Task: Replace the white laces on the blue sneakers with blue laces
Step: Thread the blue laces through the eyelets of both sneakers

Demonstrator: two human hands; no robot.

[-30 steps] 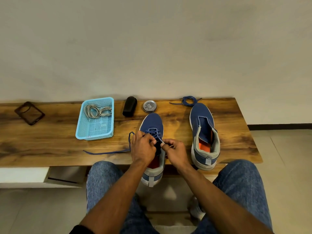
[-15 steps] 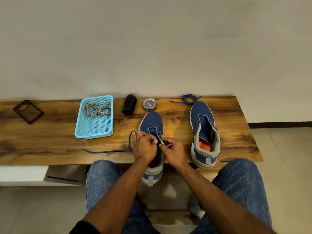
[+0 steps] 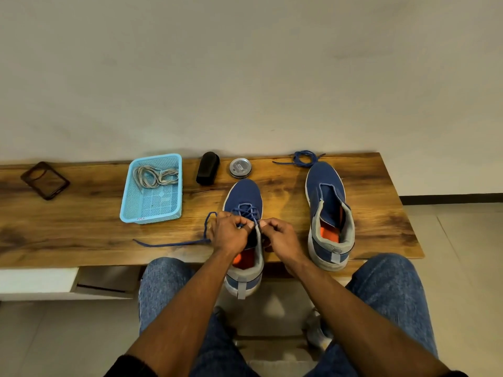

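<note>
Tin label unreadable; both hands pinch lace.

Half-laced blue sneaker with blue lace trailing left; unlaced sneaker right

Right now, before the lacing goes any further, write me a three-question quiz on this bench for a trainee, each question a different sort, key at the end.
1. True or false: the sneaker on the right already carries a lace.
2. Multiple choice: the pale old laces lie A) in the light blue basket, B) on the floor, C) inside the round tin.
3. Fill in: both hands, left and right, pinch the blue lace at the ____ sneaker.

Key: 1 false, its eyelets are bare and a spare blue lace sits coiled beyond its toe; 2 A; 3 left.
</note>
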